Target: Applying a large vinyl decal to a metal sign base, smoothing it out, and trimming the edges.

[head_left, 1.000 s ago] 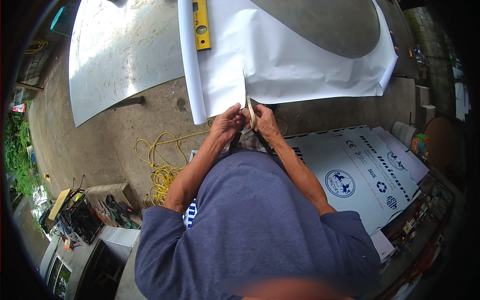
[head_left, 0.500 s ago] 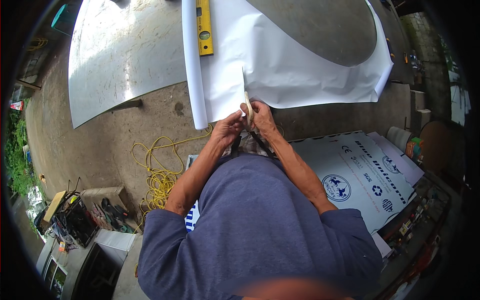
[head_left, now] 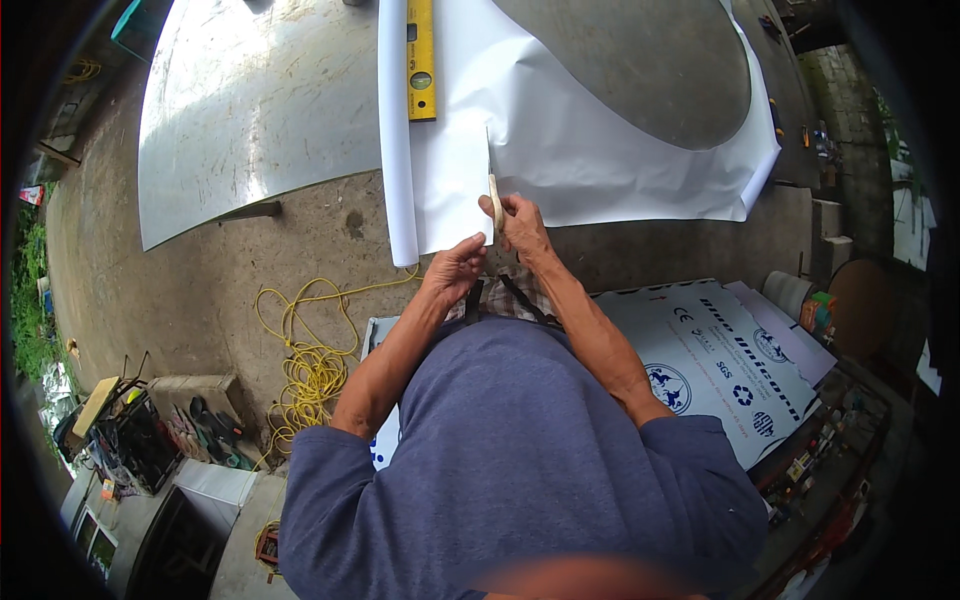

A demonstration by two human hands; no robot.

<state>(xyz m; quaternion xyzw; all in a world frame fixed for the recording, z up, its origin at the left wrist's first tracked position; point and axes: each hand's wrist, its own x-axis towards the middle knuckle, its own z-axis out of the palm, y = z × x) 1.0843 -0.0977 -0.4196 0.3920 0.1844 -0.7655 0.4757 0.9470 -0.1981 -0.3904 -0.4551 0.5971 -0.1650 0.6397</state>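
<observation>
My right hand (head_left: 521, 223) is closed on scissors with pale beige handles (head_left: 496, 200), set at a slit running up the large white paper sheet (head_left: 610, 185). My left hand (head_left: 458, 263), lower and further left, pinches the paper's near edge beside the slit. A rolled edge of paper (head_left: 400, 180) runs along the sheet's left side, with a yellow spirit level (head_left: 420, 70) lying beside it. Beyond the cut, the sheet has a large curved opening showing grey metal (head_left: 640, 60).
A curved metal sheet (head_left: 250, 120) lies at left on a support, over a concrete floor (head_left: 180, 300) with a tangled yellow cord (head_left: 305, 390). Printed white boards (head_left: 700, 350) lie at lower right. Tools and bins (head_left: 120, 440) stand at lower left, with more tools (head_left: 820, 450) at far right.
My right hand and the scissors have moved up along the slit, away from my body, while my left hand stays at the near edge. The scene sits slightly lower in view.
</observation>
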